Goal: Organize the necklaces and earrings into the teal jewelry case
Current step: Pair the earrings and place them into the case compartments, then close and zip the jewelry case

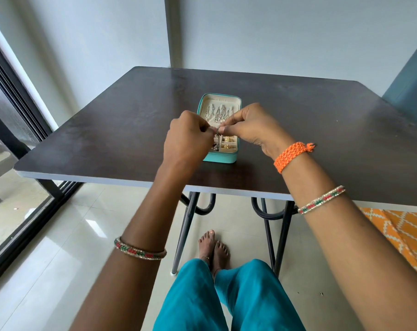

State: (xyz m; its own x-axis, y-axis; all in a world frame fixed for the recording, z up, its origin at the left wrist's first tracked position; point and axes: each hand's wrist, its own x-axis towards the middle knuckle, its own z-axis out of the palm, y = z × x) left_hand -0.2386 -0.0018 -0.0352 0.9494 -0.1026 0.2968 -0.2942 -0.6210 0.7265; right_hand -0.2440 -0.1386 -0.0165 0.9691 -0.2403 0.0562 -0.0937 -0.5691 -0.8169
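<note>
Head view, frame center: teal jewelry case (230, 156) lies open on dark table (322, 130), our hands partly blocking it. Left hand (187, 137) & right hand (255, 126) both pinch one small earring (217, 131) above case; necklaces (219, 113) lie in upper tray.

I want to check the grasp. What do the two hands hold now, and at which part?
Both the left hand and the right hand pinch one small metallic piece between fingertips, above the teal jewelry case. Which part cannot be told.
</note>
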